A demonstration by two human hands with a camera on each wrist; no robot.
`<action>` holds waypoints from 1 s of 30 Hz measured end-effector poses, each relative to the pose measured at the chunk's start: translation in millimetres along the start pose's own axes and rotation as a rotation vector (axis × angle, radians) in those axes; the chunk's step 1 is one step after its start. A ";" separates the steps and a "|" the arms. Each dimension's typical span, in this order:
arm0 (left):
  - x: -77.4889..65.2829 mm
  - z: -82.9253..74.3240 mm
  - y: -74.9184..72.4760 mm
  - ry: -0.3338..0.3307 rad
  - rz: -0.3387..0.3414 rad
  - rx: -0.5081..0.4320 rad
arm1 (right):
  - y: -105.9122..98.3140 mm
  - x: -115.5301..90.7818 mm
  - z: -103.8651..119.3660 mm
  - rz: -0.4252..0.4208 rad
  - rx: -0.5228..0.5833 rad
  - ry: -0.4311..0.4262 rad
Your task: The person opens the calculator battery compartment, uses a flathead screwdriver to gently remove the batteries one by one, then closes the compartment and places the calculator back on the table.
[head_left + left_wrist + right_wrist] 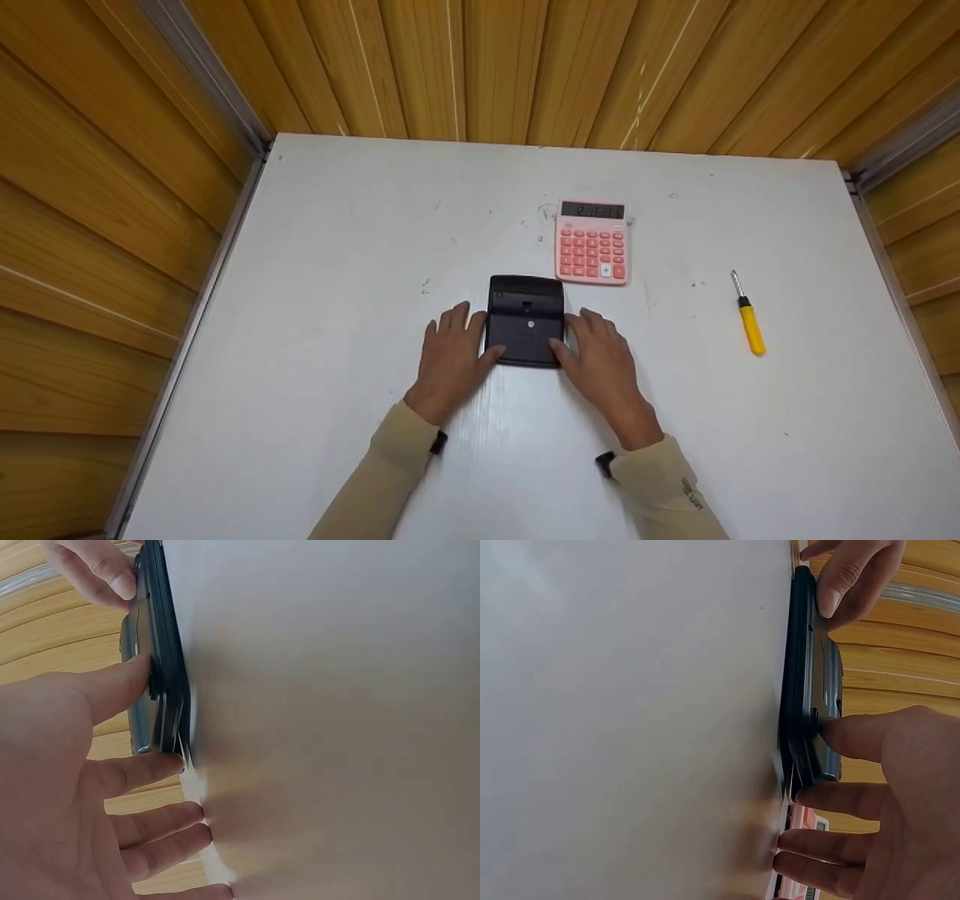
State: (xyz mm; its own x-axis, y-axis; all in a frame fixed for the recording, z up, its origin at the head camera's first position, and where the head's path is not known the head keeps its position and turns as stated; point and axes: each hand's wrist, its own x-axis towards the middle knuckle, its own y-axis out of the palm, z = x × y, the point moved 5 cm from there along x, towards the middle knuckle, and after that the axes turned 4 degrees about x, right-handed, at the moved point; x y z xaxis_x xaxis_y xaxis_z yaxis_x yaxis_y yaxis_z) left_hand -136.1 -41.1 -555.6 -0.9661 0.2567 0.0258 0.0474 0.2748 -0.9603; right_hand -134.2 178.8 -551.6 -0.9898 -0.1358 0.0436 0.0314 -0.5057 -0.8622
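Note:
A black calculator [525, 343] lies face down on the white table, its back panel with a small pale round spot turned up. My left hand [451, 358] holds its left side, thumb on the near left corner and forefinger along the edge. On the opposite side my right hand [604, 366] holds it the same way. Both wrist views show each thumb on the back of the calculator [166, 652] and the forefinger at its rim, while the other fingertips rest on the table. The calculator's keys are hidden underneath.
Just beyond, to the right, a pink calculator [592, 244] lies face up with digits on its display. Farther right is a screwdriver [751, 326] with a yellow handle, its tip pointing away. Wood-panelled walls [495, 67] stand behind and beside the table [337, 247].

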 end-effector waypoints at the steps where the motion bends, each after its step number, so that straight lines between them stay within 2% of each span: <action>1: 0.3 0.2 0.2 0.000 0.002 0.002 | 0.2 0.5 0.0 -0.003 0.000 -0.001; 9: 1.2 0.7 -0.7 0.015 -0.012 0.028 | -0.5 1.9 0.4 0.019 0.003 0.014; 21: 1.2 -0.5 -0.5 -0.005 -0.037 0.010 | -5.4 11.0 0.8 0.074 -0.019 0.018; 26: 0.2 -0.8 -1.3 -0.002 -0.044 -0.001 | -12.0 18.9 3.3 0.032 -0.016 -0.019; 30: 0.0 -0.7 -1.8 -0.012 -0.033 0.006 | -18.3 28.3 10.9 -0.013 -0.019 -0.107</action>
State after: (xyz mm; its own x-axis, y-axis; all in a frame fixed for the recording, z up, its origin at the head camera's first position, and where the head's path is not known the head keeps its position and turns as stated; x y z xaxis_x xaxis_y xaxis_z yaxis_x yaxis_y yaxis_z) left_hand -136.1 -41.0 -553.6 -0.9702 0.2362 0.0539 0.0141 0.2772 -0.9607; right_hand -161.2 174.9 -529.1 -0.9696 -0.2200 0.1073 0.0153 -0.4923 -0.8703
